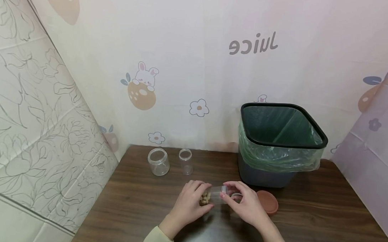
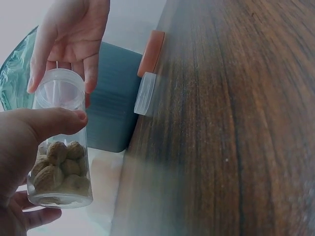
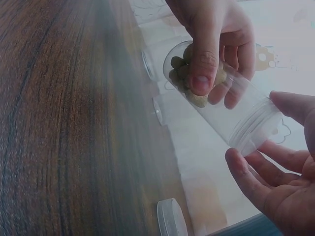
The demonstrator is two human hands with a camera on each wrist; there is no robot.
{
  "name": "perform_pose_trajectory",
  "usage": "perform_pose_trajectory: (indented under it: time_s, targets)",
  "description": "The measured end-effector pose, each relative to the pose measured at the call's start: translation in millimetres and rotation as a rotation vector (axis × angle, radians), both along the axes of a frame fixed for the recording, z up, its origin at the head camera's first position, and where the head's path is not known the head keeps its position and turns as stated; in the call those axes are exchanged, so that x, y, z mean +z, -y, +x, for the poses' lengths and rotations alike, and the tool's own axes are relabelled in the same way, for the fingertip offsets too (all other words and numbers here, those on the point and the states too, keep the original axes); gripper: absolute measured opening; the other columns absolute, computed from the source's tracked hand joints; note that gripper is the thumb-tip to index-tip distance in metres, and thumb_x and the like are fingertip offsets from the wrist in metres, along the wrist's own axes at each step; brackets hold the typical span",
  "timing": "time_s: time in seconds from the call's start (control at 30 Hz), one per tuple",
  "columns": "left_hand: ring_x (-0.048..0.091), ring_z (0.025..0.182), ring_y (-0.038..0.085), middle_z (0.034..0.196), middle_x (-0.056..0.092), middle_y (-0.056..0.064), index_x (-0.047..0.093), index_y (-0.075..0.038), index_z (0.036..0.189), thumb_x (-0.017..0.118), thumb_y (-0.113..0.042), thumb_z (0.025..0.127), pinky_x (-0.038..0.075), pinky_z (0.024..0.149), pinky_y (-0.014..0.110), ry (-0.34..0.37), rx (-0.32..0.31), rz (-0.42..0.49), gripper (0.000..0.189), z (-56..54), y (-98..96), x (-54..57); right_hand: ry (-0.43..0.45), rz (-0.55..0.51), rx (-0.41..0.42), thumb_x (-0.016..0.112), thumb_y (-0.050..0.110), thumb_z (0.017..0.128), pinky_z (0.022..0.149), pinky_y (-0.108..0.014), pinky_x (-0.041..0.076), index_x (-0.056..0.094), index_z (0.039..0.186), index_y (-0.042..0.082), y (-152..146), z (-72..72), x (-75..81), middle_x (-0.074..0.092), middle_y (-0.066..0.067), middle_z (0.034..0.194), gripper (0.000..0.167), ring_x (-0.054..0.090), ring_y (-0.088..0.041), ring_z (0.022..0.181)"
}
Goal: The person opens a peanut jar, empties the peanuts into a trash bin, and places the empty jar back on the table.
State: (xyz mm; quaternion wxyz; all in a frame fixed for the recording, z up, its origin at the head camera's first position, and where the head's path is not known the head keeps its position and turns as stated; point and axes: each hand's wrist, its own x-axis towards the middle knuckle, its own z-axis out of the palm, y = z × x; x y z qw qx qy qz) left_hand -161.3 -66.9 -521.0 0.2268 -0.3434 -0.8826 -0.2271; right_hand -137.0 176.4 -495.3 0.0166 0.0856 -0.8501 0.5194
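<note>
A clear cylindrical plastic jar [image 1: 216, 195], part filled with peanuts in their shells [image 2: 58, 164], is held tilted above the table. My left hand [image 1: 188, 202] grips it near the base, thumb on one side and fingers on the other. At the threaded mouth [image 3: 256, 128], the thumb and fingertips of my right hand [image 1: 248, 205] pinch the rim from both sides. In the right wrist view the peanuts lie at the jar's bottom end. A clear lid [image 2: 145, 93] is on the table below the right hand, partly hidden by it in the head view.
A reddish-brown round lid [image 1: 267, 202] lies right of the right hand. Behind it stands a dark bin [image 1: 266, 173] with a green liner. Toward the back left are a wide clear jar [image 1: 159, 166] and a narrow clear jar [image 1: 186, 165], both uncapped, on the wooden table [image 1: 127, 204].
</note>
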Motion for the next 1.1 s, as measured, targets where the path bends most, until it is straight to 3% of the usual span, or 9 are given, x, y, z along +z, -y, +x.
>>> perform_pose_trajectory:
  time_s: [0.27,0.57,1.1]
  targets:
    - [0.065,0.104,0.017,0.117,0.073,-0.002,0.074,-0.015,0.13,0.101,-0.038,0.078,0.056,0.091,0.038,0.003,-0.016,0.004,0.063,-0.5,0.9,0.7,-0.024,-0.009,0.017,0.086,0.031,0.097,0.091,-0.041,0.063,0.074,0.128,0.012,-2.0,-0.6,-0.7,0.072,0.0,0.114,0.038,0.072,-0.013,0.103]
    - [0.068,0.099,0.015,0.116,0.077,0.001,0.076,-0.009,0.13,0.097,-0.041,0.083,0.058,0.088,0.033,0.096,-0.073,0.032,0.061,-0.1,1.9,0.1,-0.148,-0.034,0.212,0.082,0.016,0.099,0.094,-0.042,0.063,0.07,0.135,0.016,-11.8,-0.8,0.8,0.067,-0.004,0.131,0.038,0.07,-0.017,0.112]
    - [0.067,0.101,0.015,0.118,0.076,0.0,0.076,-0.011,0.13,0.1,-0.039,0.08,0.058,0.091,0.035,0.068,-0.05,0.027,0.063,0.2,1.6,1.0,-0.151,-0.022,0.192,0.086,0.018,0.097,0.096,-0.037,0.062,0.07,0.135,0.019,-12.0,0.0,1.6,0.068,-0.001,0.132,0.042,0.07,-0.015,0.114]
